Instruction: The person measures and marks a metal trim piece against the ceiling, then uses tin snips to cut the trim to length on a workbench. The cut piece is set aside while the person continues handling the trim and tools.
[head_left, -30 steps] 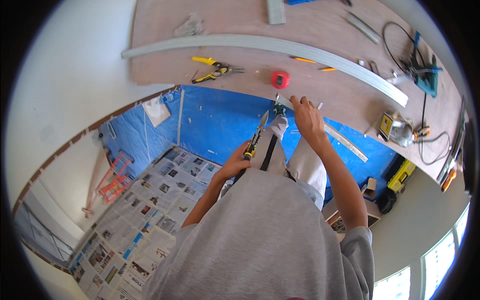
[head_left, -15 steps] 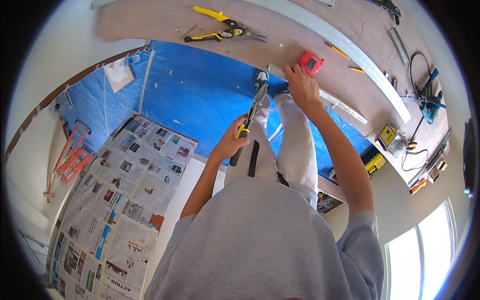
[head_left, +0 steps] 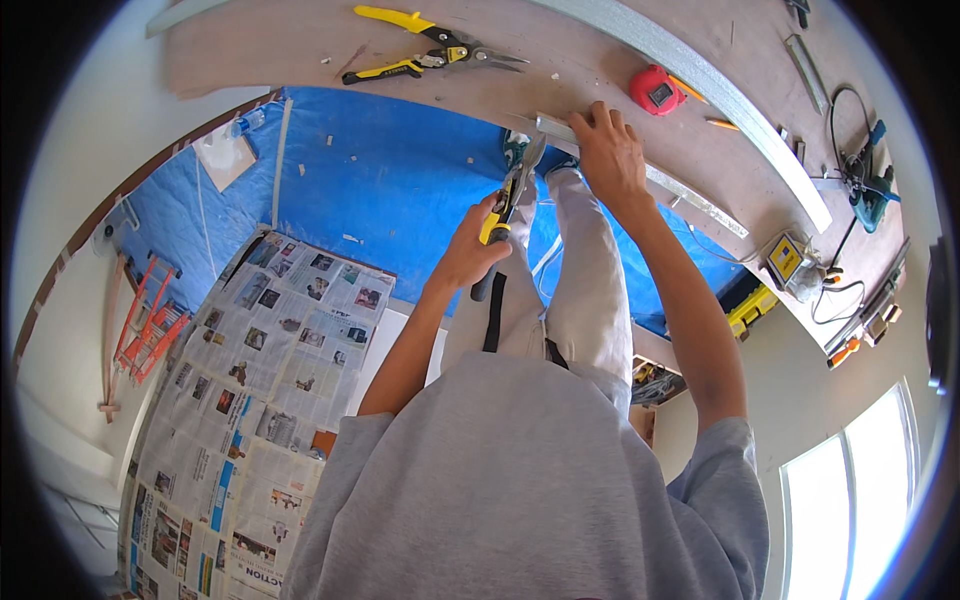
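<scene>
My left hand point(head_left: 478, 248) is wrapped around the handles of a pair of tin snips point(head_left: 522, 188) with yellow and dark grips. The blades point up toward the near end of a narrow metal strip point(head_left: 695, 203) along the table's edge. My right hand point(head_left: 612, 158) grips that strip close to its left end, fingers bent over it. Just beyond the right hand lies a red tape measure point(head_left: 656, 91). A second pair of yellow-handled snips point(head_left: 440, 57) rests on the table at the upper left.
A long curved-looking metal channel point(head_left: 740, 115) crosses the table point(head_left: 290, 45), with pencils point(head_left: 722, 125) beside it. A green corded power tool point(head_left: 872, 198) lies at the right. Blue sheeting point(head_left: 390, 150) covers the floor; newspaper point(head_left: 270, 380) covers a surface at left.
My right hand has shifted slightly, and the tape measure now lies farther from its fingers. The snips in my left hand have come closer to the strip's end. The whole view has turned a little.
</scene>
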### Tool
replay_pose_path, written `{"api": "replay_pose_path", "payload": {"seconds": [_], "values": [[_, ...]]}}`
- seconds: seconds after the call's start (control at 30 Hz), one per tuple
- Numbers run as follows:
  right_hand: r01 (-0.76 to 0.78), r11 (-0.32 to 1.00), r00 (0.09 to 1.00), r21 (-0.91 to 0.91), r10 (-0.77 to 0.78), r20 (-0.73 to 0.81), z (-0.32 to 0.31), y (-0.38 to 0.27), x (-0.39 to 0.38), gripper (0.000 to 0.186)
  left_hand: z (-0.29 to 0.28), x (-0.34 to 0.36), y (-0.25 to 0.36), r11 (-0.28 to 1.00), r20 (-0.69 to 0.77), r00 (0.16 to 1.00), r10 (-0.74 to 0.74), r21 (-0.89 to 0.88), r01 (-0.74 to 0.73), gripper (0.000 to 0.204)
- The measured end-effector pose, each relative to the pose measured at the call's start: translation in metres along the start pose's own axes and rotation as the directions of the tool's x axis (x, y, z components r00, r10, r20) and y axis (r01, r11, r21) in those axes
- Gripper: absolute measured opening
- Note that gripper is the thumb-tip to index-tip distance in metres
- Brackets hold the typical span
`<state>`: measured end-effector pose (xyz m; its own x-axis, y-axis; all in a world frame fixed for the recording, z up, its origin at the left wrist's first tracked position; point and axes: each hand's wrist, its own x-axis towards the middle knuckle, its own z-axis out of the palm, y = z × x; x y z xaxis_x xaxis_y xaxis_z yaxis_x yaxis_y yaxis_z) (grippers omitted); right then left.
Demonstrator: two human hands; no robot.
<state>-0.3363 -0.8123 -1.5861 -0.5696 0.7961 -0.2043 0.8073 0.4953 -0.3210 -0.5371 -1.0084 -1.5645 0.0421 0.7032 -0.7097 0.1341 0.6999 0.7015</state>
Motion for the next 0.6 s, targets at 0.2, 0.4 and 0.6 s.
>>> {"api": "replay_pose_path", "payload": {"seconds": [0.2,0.4,0.6], "values": [[-0.003,1.0,0.997,0.008,0.002,0.074,-0.001,0.004,0.001,0.029,0.005,0.012,0.001,0.999,0.011,0.999,-0.052,0.012,0.052,0.087],[-0.002,1.0,0.998,-0.014,0.003,0.057,0.0,0.003,0.003,0.026,0.01,0.016,-0.01,0.998,-0.044,0.999,0.024,-0.049,-0.026,0.088],[0.001,1.0,0.998,0.012,-0.002,0.061,0.0,0.003,0.003,0.029,0.005,0.023,-0.009,0.981,0.025,0.999,-0.025,-0.19,0.029,0.085]]}}
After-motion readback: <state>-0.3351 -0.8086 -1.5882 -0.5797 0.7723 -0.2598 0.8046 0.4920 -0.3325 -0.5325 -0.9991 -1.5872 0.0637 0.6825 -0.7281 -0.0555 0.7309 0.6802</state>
